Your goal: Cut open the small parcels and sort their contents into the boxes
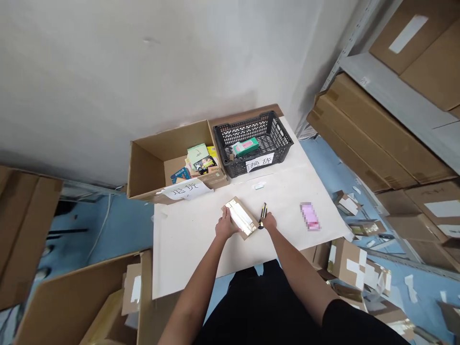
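A small flat cardboard box [241, 218] lies at a slant on the white-covered table [187, 244]. A white label and shiny tape cover much of its top. My left hand [224, 225] grips its left side, fingers at the far end and thumb by the near edge. Just right of the box, my right hand [269, 221] is closed on a black-and-yellow utility knife [264, 212], which points away from me. The blade is too small to make out.
Behind stand an open carton [147, 165] holding small packages and a black plastic crate [233, 168] with a green box [247, 146]. A pixelated pink object [309, 216] lies right; a small white item [259, 185] lies near the crate. Cartons crowd the shelf [391, 91] and floor.
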Tool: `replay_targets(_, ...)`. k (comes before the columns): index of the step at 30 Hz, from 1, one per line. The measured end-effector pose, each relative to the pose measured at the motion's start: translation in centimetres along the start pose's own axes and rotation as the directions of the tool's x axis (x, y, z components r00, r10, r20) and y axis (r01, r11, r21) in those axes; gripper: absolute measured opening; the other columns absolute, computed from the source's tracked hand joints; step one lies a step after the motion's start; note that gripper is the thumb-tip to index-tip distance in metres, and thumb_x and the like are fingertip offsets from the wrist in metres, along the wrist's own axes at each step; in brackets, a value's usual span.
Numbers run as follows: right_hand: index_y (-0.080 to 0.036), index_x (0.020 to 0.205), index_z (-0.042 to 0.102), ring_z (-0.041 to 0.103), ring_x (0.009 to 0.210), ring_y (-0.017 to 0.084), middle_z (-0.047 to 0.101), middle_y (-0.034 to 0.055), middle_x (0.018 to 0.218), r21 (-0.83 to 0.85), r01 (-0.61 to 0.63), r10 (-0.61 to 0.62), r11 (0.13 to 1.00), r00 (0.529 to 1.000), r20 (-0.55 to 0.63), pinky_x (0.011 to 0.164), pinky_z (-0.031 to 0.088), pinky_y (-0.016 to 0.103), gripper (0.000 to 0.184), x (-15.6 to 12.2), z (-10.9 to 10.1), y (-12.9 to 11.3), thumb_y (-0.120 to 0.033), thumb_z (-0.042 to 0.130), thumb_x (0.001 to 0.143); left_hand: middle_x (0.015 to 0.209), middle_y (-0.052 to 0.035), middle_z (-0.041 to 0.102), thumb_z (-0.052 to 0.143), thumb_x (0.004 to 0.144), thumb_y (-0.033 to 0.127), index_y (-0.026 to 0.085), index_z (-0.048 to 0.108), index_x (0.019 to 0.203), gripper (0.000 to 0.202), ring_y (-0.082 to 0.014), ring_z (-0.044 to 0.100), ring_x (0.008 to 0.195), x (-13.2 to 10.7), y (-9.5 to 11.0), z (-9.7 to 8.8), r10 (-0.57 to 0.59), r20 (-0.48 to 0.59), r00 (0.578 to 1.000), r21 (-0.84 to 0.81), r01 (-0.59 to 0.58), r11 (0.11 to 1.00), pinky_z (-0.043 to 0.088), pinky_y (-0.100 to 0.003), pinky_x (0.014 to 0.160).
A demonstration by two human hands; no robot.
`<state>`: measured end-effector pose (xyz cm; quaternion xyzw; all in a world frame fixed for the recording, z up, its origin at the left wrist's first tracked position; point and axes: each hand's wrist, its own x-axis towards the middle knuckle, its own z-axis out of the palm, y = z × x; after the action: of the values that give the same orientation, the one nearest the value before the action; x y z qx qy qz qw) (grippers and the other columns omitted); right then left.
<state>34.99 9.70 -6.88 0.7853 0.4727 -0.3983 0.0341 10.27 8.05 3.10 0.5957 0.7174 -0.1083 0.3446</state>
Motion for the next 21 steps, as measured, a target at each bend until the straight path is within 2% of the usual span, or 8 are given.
replay_targets(4, -0.017, 0.123, 0.05, 0.072, 0.088, 0.024, 0.073, 0.0114, 0.102, 0.021, 0.041, -0.041, 0.999, 0.999, 0.035, 0.069, 0.049, 0.029, 0.031, 0.6, -0.6, -0.5, -0.028, 0.056, 0.095, 0.175, -0.0107, -0.007, 0.087, 0.066, 0.05, 0.029, 0.0, 0.166, 0.134, -0.0378, 0.043, 0.144, 0.0, 0.4, -0.2, -0.019, 0.015, 1.0, 0.02, 0.018, 1.0, 0.052, -0.043, 0.098)
replay_targets(7, -0.018, 0.136, 0.042, 0.071, 0.09, 0.023, 0.073, 0.0088, 0.107, 0.085, 0.193, -0.187, 0.978, 0.98, -0.071, 0.073, 0.05, 0.03, 0.037, 0.2, -3.0, -2.3, -0.029, 0.042, 0.1, 0.175, -0.0117, -0.006, 0.088, 0.066, 0.049, 0.03, -0.002, 0.166, 0.136, -0.037, 0.045, 0.143, 0.0, 0.3, -0.2, -0.01, -0.007, 1.0, -0.009, 0.01, 1.0, 0.052, -0.042, 0.097)
replay_targets(9, -0.018, 0.146, 0.034, 0.071, 0.093, 0.025, 0.073, 0.0085, 0.111, 0.105, 0.378, -0.36, 0.92, 0.919, -0.157, 0.078, 0.051, 0.033, 0.046, -0.8, -4.9, -4.2, -0.029, 0.037, 0.102, 0.175, -0.0121, -0.005, 0.09, 0.065, 0.049, 0.031, -0.002, 0.166, 0.138, -0.0361, 0.048, 0.142, 0.1, 0.3, 0.0, -0.009, -0.02, 1.0, -0.048, 0.008, 0.999, 0.053, -0.04, 0.096)
replay_targets(10, -0.019, 0.152, 0.029, 0.07, 0.093, 0.025, 0.073, 0.008, 0.112, 0.09, 0.471, -0.456, 0.878, 0.878, -0.149, 0.08, 0.051, 0.034, 0.051, -1.6, -5.6, -5.4, -0.03, 0.036, 0.103, 0.175, -0.012, -0.004, 0.09, 0.064, 0.049, 0.031, -0.001, 0.166, 0.139, -0.0359, 0.049, 0.141, 0.1, 0.3, 0.0, -0.011, -0.025, 1.0, -0.067, 0.009, 0.998, 0.053, -0.04, 0.097)
replay_targets(13, -0.026, 0.161, 0.021, 0.07, 0.098, 0.025, 0.073, 0.0065, 0.119, -0.007, 0.662, -0.661, 0.75, 0.749, 0.027, 0.087, 0.05, 0.033, 0.06, -4.3, -6.5, -8.9, -0.031, 0.04, 0.104, 0.175, -0.0095, -0.004, 0.091, 0.061, 0.048, 0.032, 0.002, 0.166, 0.139, -0.0355, 0.049, 0.141, 0.3, 0.5, 0.1, -0.023, -0.038, 0.999, -0.085, 0.02, 0.996, 0.051, -0.039, 0.1)
replay_targets(15, -0.03, 0.161, 0.024, 0.068, 0.105, 0.023, 0.07, 0.0055, 0.13, -0.064, 0.713, -0.703, 0.698, 0.699, 0.131, 0.091, 0.049, 0.032, 0.06, -5.8, -6.0, -10.8, -0.027, 0.041, 0.104, 0.176, -0.0067, -0.005, 0.091, 0.06, 0.048, 0.033, 0.002, 0.166, 0.139, -0.0351, 0.047, 0.142, 0.3, 0.8, 0.1, -0.039, -0.036, 0.999, -0.066, 0.037, 0.997, 0.051, -0.039, 0.102)
replay_targets(19, -0.028, 0.156, 0.035, 0.069, 0.108, 0.024, 0.07, 0.0072, 0.128, -0.197, 0.656, -0.618, 0.729, 0.753, 0.226, 0.088, 0.048, 0.031, 0.056, -7.3, -4.3, -12.9, -0.019, 0.044, 0.102, 0.175, -0.0021, -0.008, 0.09, 0.06, 0.052, 0.037, -0.003, 0.165, 0.141, -0.034, 0.047, 0.14, 0.1, 1.4, 0.2, -0.077, -0.021, 0.997, -0.029, 0.076, 0.997, 0.053, -0.04, 0.1)
replay_targets(21, -0.027, 0.157, 0.034, 0.069, 0.109, 0.026, 0.071, 0.0093, 0.123, -0.255, 0.639, -0.592, 0.726, 0.769, 0.241, 0.086, 0.047, 0.031, 0.062, -7.6, -3.9, -13.2, -0.017, 0.052, 0.099, 0.175, -0.0012, -0.009, 0.089, 0.061, 0.055, 0.038, -0.006, 0.165, 0.141, -0.0344, 0.049, 0.137, 0.0, 1.7, 0.3, -0.09, -0.025, 0.996, -0.019, 0.089, 0.996, 0.054, -0.041, 0.097)
